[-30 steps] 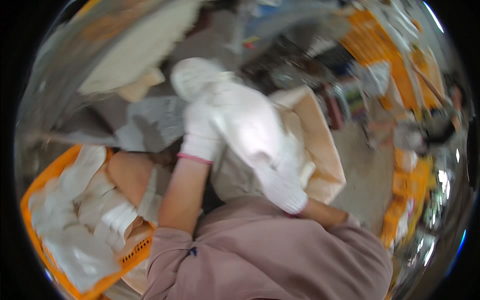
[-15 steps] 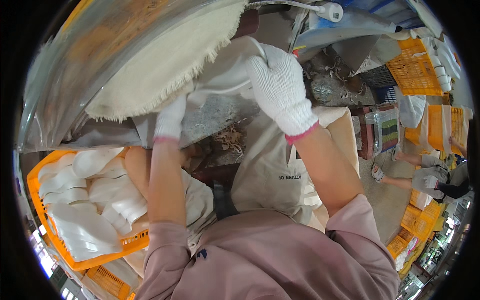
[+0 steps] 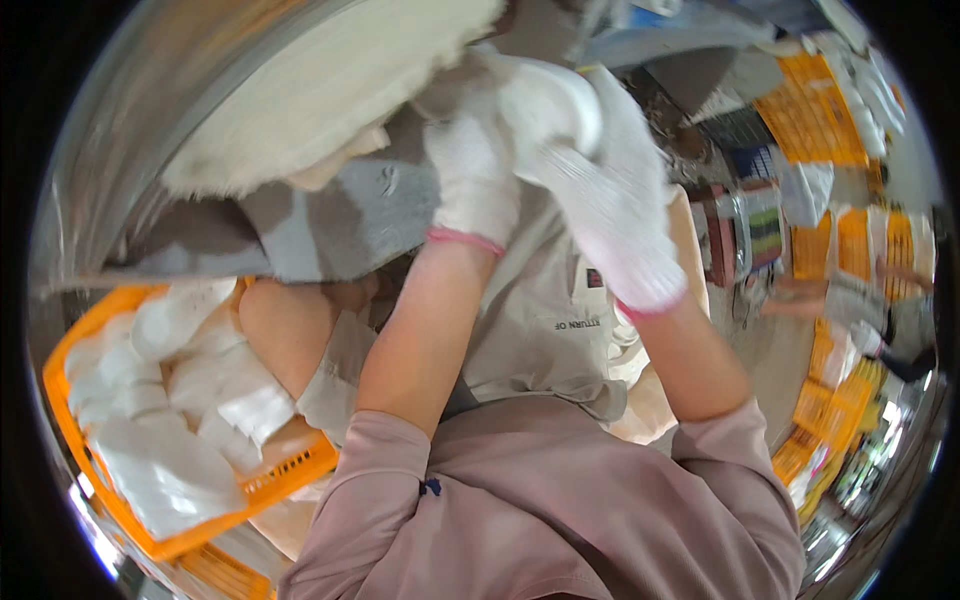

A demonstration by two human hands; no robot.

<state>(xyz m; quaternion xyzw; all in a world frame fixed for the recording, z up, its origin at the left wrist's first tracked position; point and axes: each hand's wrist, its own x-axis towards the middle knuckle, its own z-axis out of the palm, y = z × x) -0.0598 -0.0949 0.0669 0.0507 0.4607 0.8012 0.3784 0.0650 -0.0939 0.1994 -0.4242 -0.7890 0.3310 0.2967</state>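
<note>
A smooth white piece with a rounded, curved rim (image 3: 548, 98) is held up between my two gloved hands, to the right of a large cream cloth buffing wheel (image 3: 330, 95) with a frayed edge. My left hand (image 3: 472, 165), in a white knit glove with a pink cuff, closes on the piece's left side. My right hand (image 3: 615, 195), gloved alike, grips its right and lower side, fingers wrapped round the rim. Motion blur and the gloves hide the fingertips and part of the piece, whose exact kind I cannot make out.
An orange crate (image 3: 250, 508) beside my left leg is full of similar white curved pieces (image 3: 165, 470). A grey metal guard (image 3: 335, 225) lies below the wheel. Orange crates (image 3: 810, 105) stand at the right, where another person's gloved hand (image 3: 866, 338) shows.
My left hand has come away from below the wheel, moving right and up toward my right hand. The white piece has been turned and moved right, away from the wheel.
</note>
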